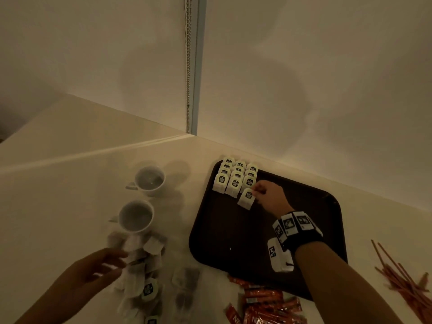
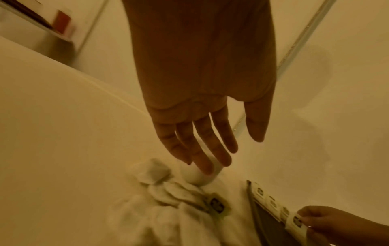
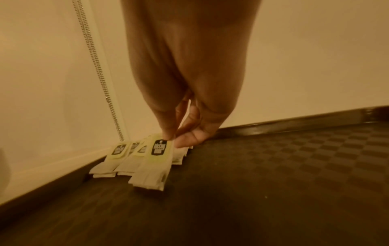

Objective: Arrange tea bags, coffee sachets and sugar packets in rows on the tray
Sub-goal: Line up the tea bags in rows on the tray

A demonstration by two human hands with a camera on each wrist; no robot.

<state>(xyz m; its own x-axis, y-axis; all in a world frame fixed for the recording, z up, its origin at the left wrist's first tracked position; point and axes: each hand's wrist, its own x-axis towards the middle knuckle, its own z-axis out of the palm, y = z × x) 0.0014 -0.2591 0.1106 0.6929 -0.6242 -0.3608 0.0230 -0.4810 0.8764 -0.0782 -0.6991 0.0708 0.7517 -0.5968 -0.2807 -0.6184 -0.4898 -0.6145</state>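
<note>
My right hand (image 1: 268, 195) pinches a tea bag (image 1: 246, 199) just beside the rows (image 1: 235, 177) on the tray (image 1: 233, 242); left hand (image 2: 202, 133) open above the loose bags (image 1: 140, 265). Sachets (image 1: 266, 302) unplaced.

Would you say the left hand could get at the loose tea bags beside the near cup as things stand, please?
Probably yes. The left hand is open over the loose tea bags, its fingers straight and holding nothing, and nothing lies between them. The near cup stands just beyond the pile, out of the way.
</note>
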